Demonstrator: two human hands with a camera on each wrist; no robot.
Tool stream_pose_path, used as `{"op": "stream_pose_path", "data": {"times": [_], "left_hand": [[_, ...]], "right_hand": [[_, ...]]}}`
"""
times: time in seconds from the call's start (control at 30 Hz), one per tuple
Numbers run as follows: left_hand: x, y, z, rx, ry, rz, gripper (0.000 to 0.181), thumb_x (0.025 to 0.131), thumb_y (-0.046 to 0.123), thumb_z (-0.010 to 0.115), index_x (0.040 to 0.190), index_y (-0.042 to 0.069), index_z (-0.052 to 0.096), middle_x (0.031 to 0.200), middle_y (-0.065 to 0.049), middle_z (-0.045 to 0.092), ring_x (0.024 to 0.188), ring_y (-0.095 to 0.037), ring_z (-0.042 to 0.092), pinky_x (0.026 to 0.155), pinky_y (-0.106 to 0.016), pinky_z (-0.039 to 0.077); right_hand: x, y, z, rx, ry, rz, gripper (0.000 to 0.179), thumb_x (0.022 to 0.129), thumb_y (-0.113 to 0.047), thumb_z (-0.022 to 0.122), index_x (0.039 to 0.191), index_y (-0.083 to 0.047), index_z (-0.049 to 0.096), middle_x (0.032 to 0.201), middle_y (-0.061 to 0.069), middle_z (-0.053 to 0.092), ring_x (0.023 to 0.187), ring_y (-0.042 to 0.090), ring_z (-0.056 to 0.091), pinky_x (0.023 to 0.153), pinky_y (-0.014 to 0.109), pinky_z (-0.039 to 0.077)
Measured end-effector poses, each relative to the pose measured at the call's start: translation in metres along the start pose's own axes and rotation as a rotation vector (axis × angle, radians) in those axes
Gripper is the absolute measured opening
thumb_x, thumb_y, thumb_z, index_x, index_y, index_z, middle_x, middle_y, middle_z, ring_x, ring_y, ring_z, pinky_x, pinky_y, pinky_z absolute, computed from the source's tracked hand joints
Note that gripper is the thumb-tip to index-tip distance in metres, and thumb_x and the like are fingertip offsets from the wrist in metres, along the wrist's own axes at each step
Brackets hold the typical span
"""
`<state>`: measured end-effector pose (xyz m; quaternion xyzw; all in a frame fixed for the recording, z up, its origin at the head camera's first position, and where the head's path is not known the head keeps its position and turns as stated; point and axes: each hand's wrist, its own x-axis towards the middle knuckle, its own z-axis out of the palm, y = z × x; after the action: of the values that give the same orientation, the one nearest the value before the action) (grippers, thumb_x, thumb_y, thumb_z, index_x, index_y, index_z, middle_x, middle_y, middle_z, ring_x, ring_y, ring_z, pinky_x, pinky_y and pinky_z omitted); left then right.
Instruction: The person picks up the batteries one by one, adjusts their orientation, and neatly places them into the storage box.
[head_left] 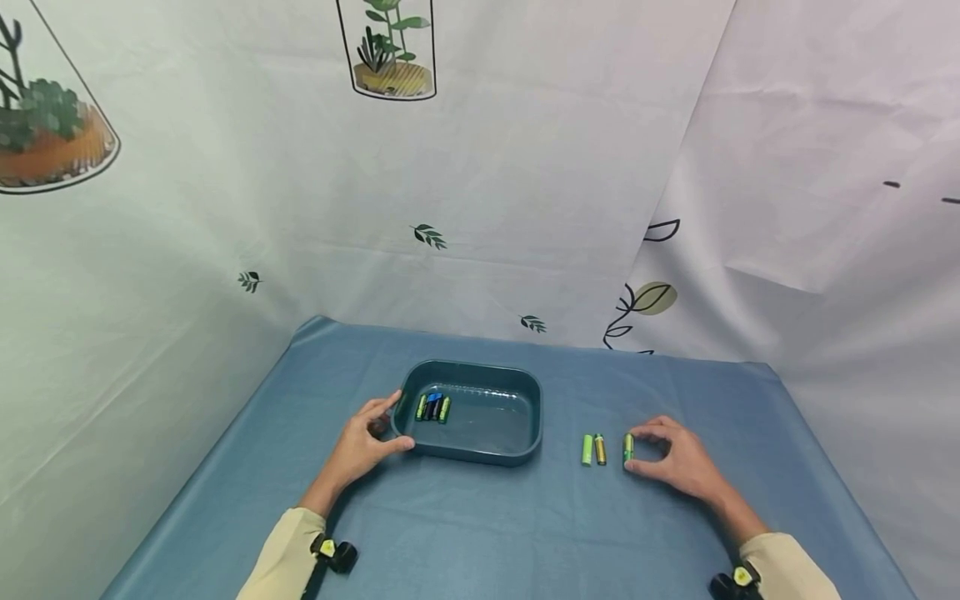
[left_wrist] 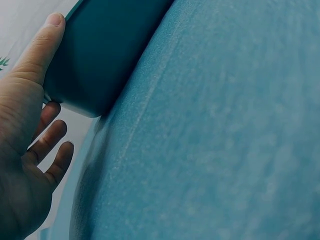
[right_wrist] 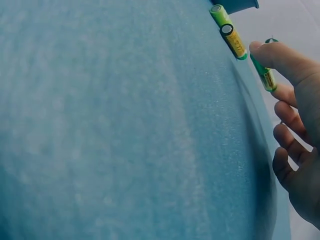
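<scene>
My left hand (head_left: 362,443) holds the left end of a dark teal tray (head_left: 480,454), with thumb by the front-left corner and index finger by the left rim. In the left wrist view the thumb lies along the tray wall (left_wrist: 100,55), the other fingers loosely bent. Several small batteries (head_left: 432,407), green and black-blue, lie side by side inside the tray's left part. My right hand (head_left: 678,458) pinches a green and gold battery (head_left: 628,447) by its two ends between thumb and index finger. Left of it on the cloth lie a light green battery (head_left: 587,450) and a gold one (head_left: 600,450).
A blue cloth (head_left: 480,533) covers the table. Behind and at both sides hangs a pale curtain (head_left: 525,208) printed with plants. The tray stands left of the loose batteries, with cloth between them.
</scene>
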<state>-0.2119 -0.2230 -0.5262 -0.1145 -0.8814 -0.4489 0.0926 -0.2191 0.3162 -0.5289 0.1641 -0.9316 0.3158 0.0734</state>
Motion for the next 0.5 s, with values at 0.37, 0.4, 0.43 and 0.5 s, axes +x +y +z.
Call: {"op": "stream_pose_path", "data": {"times": [0.37,0.4,0.43,0.5], "left_hand": [[0.0,0.001,-0.001,-0.001,-0.001,-0.008,0.088,0.078,0.036,0.091,0.153,0.014,0.051,0.135,-0.013,0.058,0.094,-0.02,0.059,0.079,-0.043,0.051],[0.0,0.001,-0.001,-0.002,-0.001,-0.007,0.088,0.078,0.036,0.091,0.153,0.014,0.051,0.135,-0.013,0.058,0.094,-0.02,0.06,0.079,-0.043,0.051],[0.0,0.001,-0.001,-0.002,-0.002,-0.007,0.088,0.078,0.035,0.091,0.153,0.014,0.051,0.135,-0.013,0.057,0.094,-0.02,0.06,0.079,-0.043,0.051],[0.0,0.001,-0.001,-0.004,-0.003,-0.008,0.088,0.078,0.036,0.091,0.153,0.014,0.051,0.135,-0.013,0.057,0.094,-0.02,0.059,0.079,-0.043,0.051]], "right_hand": [[0.007,-0.014,-0.014,-0.042,0.019,0.008,0.05,0.073,-0.043,0.093,0.111,-0.013,0.078,0.105,0.002,0.066,0.095,0.023,0.062,0.069,0.032,0.048],[0.007,-0.015,-0.015,-0.044,0.023,0.002,0.05,0.073,-0.042,0.093,0.111,-0.013,0.078,0.105,0.002,0.066,0.095,0.022,0.061,0.068,0.031,0.047],[0.008,-0.016,-0.015,-0.045,0.027,-0.007,0.049,0.074,-0.04,0.093,0.111,-0.013,0.077,0.105,0.003,0.066,0.094,0.021,0.06,0.067,0.03,0.047],[0.01,-0.019,-0.017,-0.047,0.035,-0.028,0.048,0.074,-0.038,0.093,0.112,-0.014,0.077,0.105,0.003,0.066,0.093,0.02,0.059,0.067,0.03,0.046]]}}
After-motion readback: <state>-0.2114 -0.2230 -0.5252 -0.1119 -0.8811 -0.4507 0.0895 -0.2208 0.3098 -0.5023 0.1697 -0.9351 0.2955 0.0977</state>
